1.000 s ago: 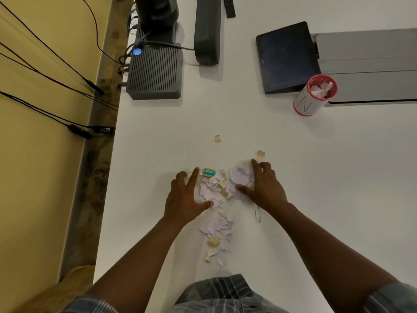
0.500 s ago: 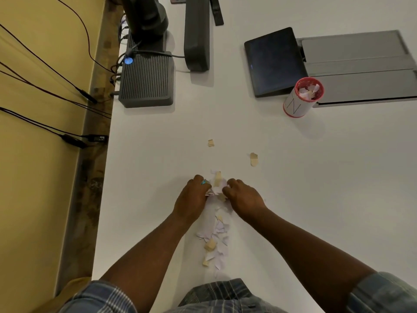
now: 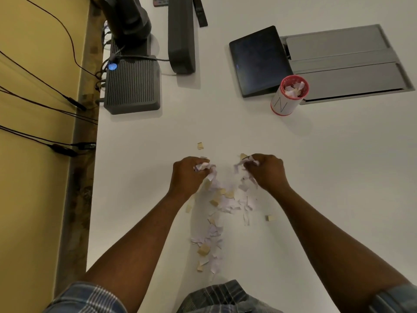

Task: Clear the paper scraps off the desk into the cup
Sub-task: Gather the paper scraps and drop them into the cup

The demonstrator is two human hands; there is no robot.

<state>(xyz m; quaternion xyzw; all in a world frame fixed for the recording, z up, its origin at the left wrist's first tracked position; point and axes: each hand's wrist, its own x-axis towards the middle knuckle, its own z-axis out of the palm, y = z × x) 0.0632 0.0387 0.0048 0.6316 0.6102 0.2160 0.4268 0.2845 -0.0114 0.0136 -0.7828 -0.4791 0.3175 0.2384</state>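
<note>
White and tan paper scraps (image 3: 222,199) lie scattered on the white desk (image 3: 316,177) in front of me, trailing toward my body. My left hand (image 3: 188,175) grips a bunch of white scraps, fingers curled round them. My right hand (image 3: 266,171) grips another bunch, a short gap apart from the left. Some pieces hang or drop below both fists. A red-rimmed paper cup (image 3: 290,96) stands at the far right, upright, with scraps inside it. One tan scrap (image 3: 200,145) lies alone beyond my hands, another (image 3: 269,218) to the right.
A dark tablet (image 3: 257,62) and a grey floor-box lid (image 3: 345,64) sit behind the cup. A grey ribbed device (image 3: 133,84), a dark stand (image 3: 181,35) and cables occupy the far left. The desk's left edge (image 3: 92,177) drops to a yellow floor.
My hands came together over the pile, closed on scraps, then lifted and moved apart, each holding a bunch. Loose pieces have spread out beneath them.
</note>
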